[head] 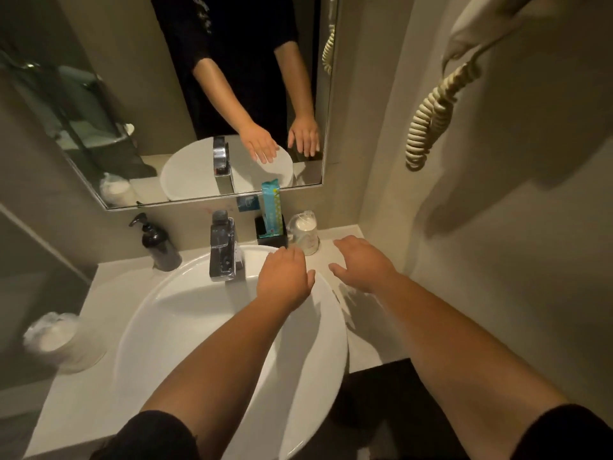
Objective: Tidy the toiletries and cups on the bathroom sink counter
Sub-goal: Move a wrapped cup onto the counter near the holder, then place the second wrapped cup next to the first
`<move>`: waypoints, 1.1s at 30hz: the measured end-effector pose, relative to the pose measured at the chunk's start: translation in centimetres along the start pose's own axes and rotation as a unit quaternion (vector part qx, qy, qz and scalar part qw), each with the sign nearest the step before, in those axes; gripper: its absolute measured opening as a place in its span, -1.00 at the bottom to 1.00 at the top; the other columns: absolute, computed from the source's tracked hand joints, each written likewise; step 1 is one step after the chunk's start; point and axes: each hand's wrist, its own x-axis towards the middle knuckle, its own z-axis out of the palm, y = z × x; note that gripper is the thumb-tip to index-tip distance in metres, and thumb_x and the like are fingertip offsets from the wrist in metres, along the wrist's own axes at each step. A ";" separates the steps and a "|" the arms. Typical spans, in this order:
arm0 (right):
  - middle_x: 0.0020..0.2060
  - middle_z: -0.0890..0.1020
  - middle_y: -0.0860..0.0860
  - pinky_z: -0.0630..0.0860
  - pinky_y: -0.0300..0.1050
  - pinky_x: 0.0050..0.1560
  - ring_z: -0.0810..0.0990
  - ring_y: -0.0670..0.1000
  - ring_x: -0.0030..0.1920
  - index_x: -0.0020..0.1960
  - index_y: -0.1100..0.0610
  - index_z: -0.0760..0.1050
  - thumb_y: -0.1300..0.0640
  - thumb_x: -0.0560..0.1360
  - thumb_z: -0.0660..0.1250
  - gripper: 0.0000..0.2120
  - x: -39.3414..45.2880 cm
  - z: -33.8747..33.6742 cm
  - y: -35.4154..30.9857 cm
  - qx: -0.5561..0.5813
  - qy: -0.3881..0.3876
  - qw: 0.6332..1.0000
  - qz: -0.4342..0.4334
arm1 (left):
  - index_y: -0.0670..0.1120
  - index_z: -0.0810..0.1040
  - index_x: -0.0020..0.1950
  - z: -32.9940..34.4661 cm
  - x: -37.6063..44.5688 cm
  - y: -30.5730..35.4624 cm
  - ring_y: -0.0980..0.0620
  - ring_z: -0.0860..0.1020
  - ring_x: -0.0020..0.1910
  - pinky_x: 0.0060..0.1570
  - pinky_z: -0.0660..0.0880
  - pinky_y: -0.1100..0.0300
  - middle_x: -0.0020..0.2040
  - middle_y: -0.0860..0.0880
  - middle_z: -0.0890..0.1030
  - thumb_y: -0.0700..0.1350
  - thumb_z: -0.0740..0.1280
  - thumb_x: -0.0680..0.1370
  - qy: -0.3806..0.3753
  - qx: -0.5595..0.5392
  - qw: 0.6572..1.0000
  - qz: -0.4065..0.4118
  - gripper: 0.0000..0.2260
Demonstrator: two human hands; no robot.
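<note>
A plastic-wrapped white cup (303, 235) stands at the back right of the counter (345, 247), beside a black holder (272, 232) with a teal toiletry packet (271, 207) standing in it. A second wrapped cup (58, 340) sits at the counter's left front. A black pump bottle (157, 244) stands back left. My left hand (285, 277) hovers palm down over the basin's rim, its fingers straight and just short of the wrapped cup. My right hand (361, 263) is spread flat above the counter to the right of that cup. Neither hand holds anything.
A white round basin (185, 327) fills the middle, with a chrome tap (224, 250) at its back. A mirror (166, 94) hangs above. On the right wall a coiled cream cord (434, 111) hangs down. The counter ends at a dark drop at front right.
</note>
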 end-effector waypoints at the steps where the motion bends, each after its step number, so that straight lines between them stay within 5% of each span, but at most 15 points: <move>1: 0.36 0.41 0.09 0.34 0.00 0.30 0.38 0.11 0.34 0.44 0.11 0.28 -0.13 0.52 0.21 -0.44 -0.5 0.1 -0.3 -0.001 0.004 1.000 -0.012 | -0.11 0.43 0.22 -0.3 -0.9 0.0 -0.09 0.45 0.09 0.14 0.39 0.03 0.11 -0.09 0.53 0.12 0.14 0.56 0.005 0.004 1.000 -0.006 -0.62; 10: 0.25 0.53 0.02 0.45 -0.02 0.18 0.50 0.07 0.20 0.32 0.01 0.40 -0.20 0.47 0.23 -0.50 -4.5 2.9 -6.7 -0.013 -0.006 0.990 -0.141 | -0.05 0.50 0.17 -2.1 -12.3 -2.1 -0.02 0.51 -0.01 0.09 0.47 0.08 0.06 -0.04 0.57 0.12 0.24 0.52 0.030 -0.002 0.987 -0.158 -0.67; 21: 0.16 0.55 0.08 0.46 0.02 0.17 0.50 0.13 0.15 0.26 0.10 0.43 -0.16 0.49 0.20 -0.55 -5.3 6.9 -23.6 -0.050 -0.023 0.939 -0.339 | -0.04 0.44 0.18 -5.6 -25.7 -13.5 -0.05 0.50 0.06 0.21 0.38 0.02 0.09 -0.04 0.55 0.18 0.16 0.56 0.024 0.106 0.945 -0.307 -0.64; 33: 0.10 0.57 0.07 0.47 -0.04 0.09 0.53 0.11 0.08 0.28 0.09 0.42 -0.14 0.50 0.24 -0.56 0.8 11.3 -40.9 -0.040 -0.034 0.933 -0.356 | -0.11 0.40 0.21 -6.4 -30.1 -30.3 -0.09 0.47 0.14 0.22 0.33 -0.02 0.13 -0.07 0.53 0.09 0.15 0.55 -0.038 0.092 0.937 -0.334 -0.65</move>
